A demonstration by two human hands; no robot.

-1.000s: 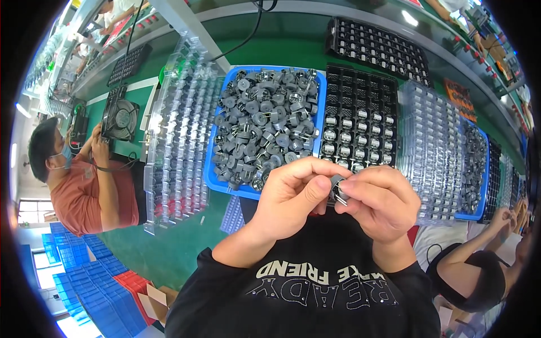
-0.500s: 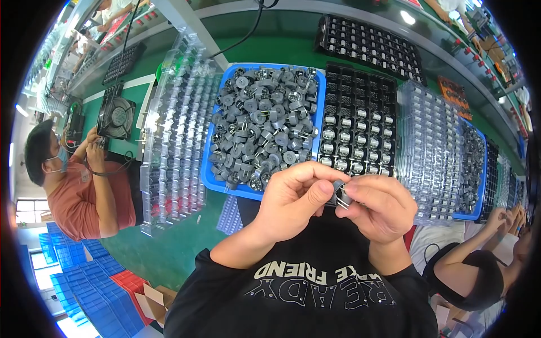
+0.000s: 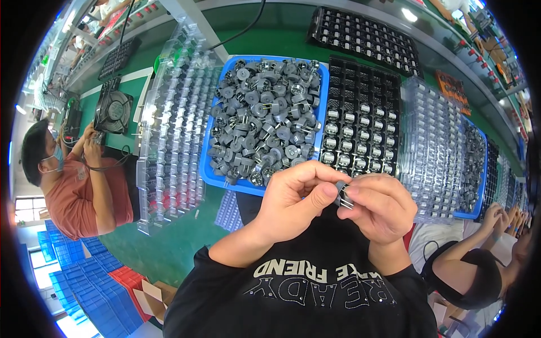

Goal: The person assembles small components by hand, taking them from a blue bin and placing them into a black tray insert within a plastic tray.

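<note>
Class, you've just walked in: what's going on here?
The person's left hand and right hand hold a small grey pronged part. Ahead, a blue bin holds similar grey parts; beside it, a black tray is partly filled with shiny pieces. At left, a co-worker is near a black fan.

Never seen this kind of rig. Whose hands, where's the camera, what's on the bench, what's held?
No robot: one person's bare left hand and right hand, seen by a fisheye camera worn on that person's head, looking down, so straight edges curve. Both hands pinch a small grey part with thin metal pins. At the green bench beyond sits a blue bin heaped with similar grey parts; right of it, a black tray partly filled with silvery pieces, then clear plastic trays.
</note>
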